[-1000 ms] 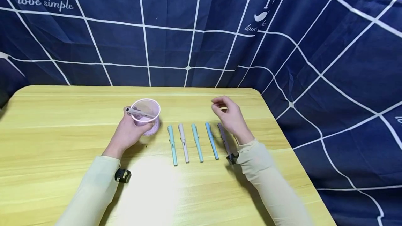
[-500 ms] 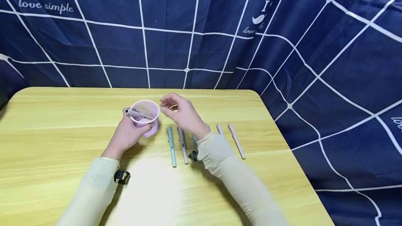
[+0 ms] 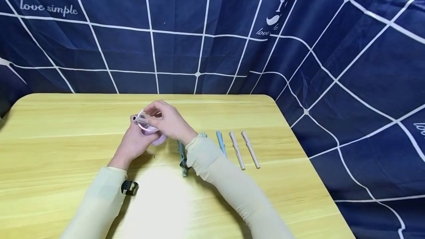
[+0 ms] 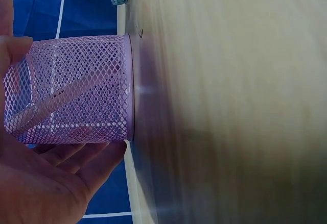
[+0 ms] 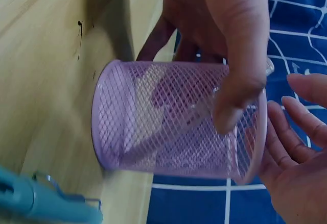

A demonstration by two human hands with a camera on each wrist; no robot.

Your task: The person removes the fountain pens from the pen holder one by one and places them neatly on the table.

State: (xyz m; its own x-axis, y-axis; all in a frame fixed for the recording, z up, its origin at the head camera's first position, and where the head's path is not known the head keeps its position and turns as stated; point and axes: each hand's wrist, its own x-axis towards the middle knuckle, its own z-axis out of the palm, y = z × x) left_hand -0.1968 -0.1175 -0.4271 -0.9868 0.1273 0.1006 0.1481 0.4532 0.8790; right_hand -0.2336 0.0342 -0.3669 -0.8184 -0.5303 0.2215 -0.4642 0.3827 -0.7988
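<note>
A pink mesh pen cup (image 3: 158, 140) stands upright on the table, with a pale pen (image 3: 139, 120) leaning inside and its end at the rim. My left hand (image 3: 132, 141) grips the cup from the left; its thumb (image 5: 237, 91) lies across the mesh in the right wrist view. At the cup's mouth, my right hand (image 3: 169, 123) has its fingers bent over the rim. The right wrist view shows those fingers (image 5: 294, 132) apart, and I see nothing gripped between them. A teal pen (image 3: 181, 150) lies below the right wrist.
Right of the arm lie a blue pen (image 3: 220, 142) and two pale lilac pens (image 3: 237, 150). Another teal pen (image 3: 203, 135) is mostly covered by the sleeve. A dark blue curtain (image 3: 179, 51) with white lines hangs behind the wooden table (image 3: 66, 139).
My right hand has swept left from above the right-hand pens to the cup's mouth. The left hand and cup have stayed in place.
</note>
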